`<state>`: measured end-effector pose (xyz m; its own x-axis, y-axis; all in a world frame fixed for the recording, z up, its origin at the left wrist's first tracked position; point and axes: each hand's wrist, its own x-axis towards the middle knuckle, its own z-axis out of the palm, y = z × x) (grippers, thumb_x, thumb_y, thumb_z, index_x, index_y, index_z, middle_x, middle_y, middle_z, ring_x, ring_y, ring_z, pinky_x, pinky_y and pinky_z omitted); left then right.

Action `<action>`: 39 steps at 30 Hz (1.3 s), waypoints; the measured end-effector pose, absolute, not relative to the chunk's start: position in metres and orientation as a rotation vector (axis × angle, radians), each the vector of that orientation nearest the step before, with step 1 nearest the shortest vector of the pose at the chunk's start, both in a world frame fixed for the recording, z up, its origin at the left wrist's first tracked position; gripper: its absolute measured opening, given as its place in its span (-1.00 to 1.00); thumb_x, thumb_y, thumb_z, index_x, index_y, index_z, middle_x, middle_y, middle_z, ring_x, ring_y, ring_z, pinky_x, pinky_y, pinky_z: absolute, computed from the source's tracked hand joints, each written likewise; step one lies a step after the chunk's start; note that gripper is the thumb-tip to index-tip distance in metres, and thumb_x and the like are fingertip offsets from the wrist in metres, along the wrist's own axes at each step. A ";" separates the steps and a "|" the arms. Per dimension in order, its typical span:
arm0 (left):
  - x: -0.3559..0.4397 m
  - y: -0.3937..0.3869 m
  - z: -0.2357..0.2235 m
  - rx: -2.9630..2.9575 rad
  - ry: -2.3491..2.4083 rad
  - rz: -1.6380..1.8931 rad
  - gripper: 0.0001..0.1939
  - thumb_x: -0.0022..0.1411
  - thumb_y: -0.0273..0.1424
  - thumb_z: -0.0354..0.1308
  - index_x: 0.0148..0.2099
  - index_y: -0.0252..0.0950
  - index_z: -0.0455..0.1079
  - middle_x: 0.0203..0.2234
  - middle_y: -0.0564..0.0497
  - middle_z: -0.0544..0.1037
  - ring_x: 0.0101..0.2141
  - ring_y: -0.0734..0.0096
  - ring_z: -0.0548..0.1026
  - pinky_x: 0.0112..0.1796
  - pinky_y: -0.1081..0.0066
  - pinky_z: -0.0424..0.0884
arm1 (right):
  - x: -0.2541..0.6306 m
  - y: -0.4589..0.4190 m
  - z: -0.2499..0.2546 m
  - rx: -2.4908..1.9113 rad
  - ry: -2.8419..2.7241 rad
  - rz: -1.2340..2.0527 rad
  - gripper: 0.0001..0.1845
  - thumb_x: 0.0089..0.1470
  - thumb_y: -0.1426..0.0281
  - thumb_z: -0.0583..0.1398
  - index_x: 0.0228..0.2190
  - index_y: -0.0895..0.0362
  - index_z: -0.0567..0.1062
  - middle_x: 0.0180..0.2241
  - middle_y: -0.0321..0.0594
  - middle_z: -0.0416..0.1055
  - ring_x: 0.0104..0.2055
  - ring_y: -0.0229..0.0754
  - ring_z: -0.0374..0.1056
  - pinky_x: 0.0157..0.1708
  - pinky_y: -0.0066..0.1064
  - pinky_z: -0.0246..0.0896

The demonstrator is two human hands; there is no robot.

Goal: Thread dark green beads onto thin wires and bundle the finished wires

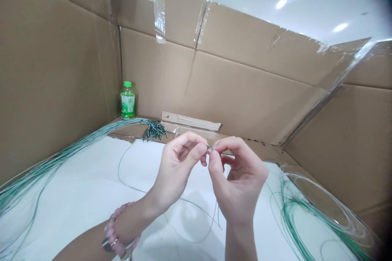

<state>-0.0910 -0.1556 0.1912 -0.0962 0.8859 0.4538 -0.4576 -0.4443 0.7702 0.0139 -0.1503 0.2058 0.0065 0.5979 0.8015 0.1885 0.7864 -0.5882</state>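
Observation:
In the middle of the head view, my left hand [179, 171] and my right hand [240, 179] meet fingertip to fingertip. Each pinches thumb against forefinger on a small dark green wire end [210, 147], mostly covered by the fingers. A thin wire [199, 206] curves under both hands across the white sheet [143, 163], and a pale loop hangs below the right hand. How the wire pieces join at the fingertips is too small to make out. A pink bead bracelet [114, 228] circles my left wrist.
A long bundle of green wires [76, 145] runs along the left, ending in dark tips [154, 129]. Coiled green and white wires [294, 212] lie at right. A green bottle [128, 102] stands in the back corner. Cardboard walls [245, 73] surround the surface; a cardboard strip [191, 121] lies behind.

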 end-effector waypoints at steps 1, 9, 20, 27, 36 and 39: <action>-0.090 -0.156 0.191 1.153 0.552 1.719 -0.81 0.23 -0.29 0.24 -0.37 -0.29 0.41 -0.52 0.12 0.41 -0.47 0.65 0.38 -0.42 0.67 0.34 | 0.014 -0.151 0.205 -0.667 -1.558 0.336 -0.83 -0.07 0.59 0.19 -0.52 0.09 0.36 -0.55 -0.44 0.33 -0.53 -0.38 0.28 -0.62 -0.55 0.14; -0.090 -0.153 0.190 1.168 0.560 1.766 -0.83 0.22 -0.31 0.25 -0.37 -0.28 0.42 -0.50 0.12 0.44 -0.45 0.64 0.41 -0.38 0.67 0.37 | 0.016 -0.152 0.208 -0.665 -1.587 0.315 -0.78 -0.05 0.61 0.21 -0.40 0.04 0.47 -0.52 -0.46 0.38 -0.54 -0.40 0.25 -0.66 -0.57 0.10; -0.088 -0.152 0.187 1.138 0.551 1.821 -0.84 0.23 -0.31 0.24 -0.36 -0.27 0.42 -0.50 0.11 0.42 -0.44 0.62 0.41 -0.35 0.64 0.38 | 0.014 -0.153 0.207 -0.693 -1.596 0.267 -0.82 0.01 0.59 0.23 -0.44 0.05 0.47 -0.52 -0.45 0.40 -0.51 -0.38 0.28 -0.62 -0.51 0.10; -0.089 -0.151 0.186 1.130 0.563 1.827 -0.84 0.22 -0.32 0.25 -0.36 -0.29 0.42 -0.50 0.10 0.43 -0.45 0.61 0.41 -0.37 0.64 0.38 | 0.015 -0.155 0.207 -0.762 -1.589 0.228 -0.84 0.00 0.57 0.23 -0.46 0.05 0.44 -0.54 -0.44 0.37 -0.54 -0.39 0.24 -0.65 -0.54 0.10; -0.087 -0.150 0.185 1.116 0.536 1.837 -0.85 0.20 -0.34 0.26 -0.36 -0.29 0.43 -0.51 0.10 0.43 -0.45 0.60 0.41 -0.37 0.63 0.39 | 0.016 -0.155 0.210 -0.796 -1.680 0.270 -0.86 0.10 0.54 0.17 -0.45 0.09 0.37 -0.50 -0.40 0.30 -0.49 -0.39 0.19 -0.60 -0.58 0.15; -0.087 -0.150 0.183 1.106 0.519 1.830 -0.87 0.19 -0.34 0.27 -0.35 -0.28 0.44 -0.49 0.09 0.46 -0.45 0.58 0.41 -0.37 0.60 0.42 | 0.017 -0.154 0.209 -0.780 -1.680 0.317 -0.87 0.14 0.51 0.16 -0.43 0.08 0.38 -0.48 -0.37 0.31 -0.46 -0.37 0.22 -0.58 -0.57 0.20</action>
